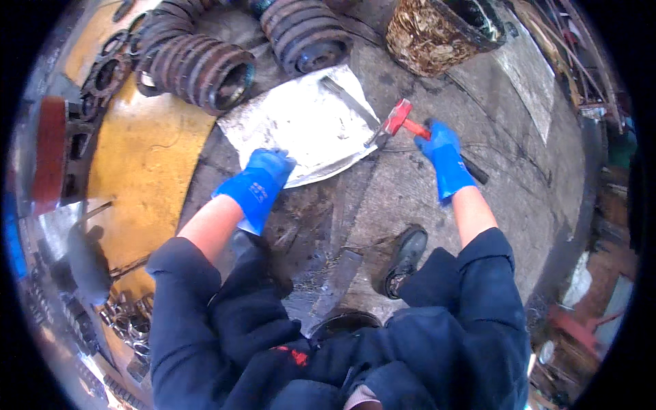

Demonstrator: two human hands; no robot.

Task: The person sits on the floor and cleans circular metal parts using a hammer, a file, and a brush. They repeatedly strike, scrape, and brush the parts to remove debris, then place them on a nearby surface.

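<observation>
My right hand [439, 145], in a blue glove, is closed around the handle of a hammer [398, 117]. The hammer has a red head, a red upper handle and a dark grip end that shows below the hand. My left hand [270, 166], gloved in blue too, is closed at the near left edge of a stained white sheet [301, 126]. What its fingers hold, if anything, is hidden. A flat metal bar [350, 101] lies slantwise across the sheet's right side, its near end close to the hammer head.
Beyond the sheet lie stacks of rusty ringed metal parts [205, 72] and another ringed part [307, 34]. A crusted bucket [437, 37] stands at the far right. At left are a yellow board [147, 171] and loose metal rings [109, 75]. My shoe [406, 260] rests on the dirty floor.
</observation>
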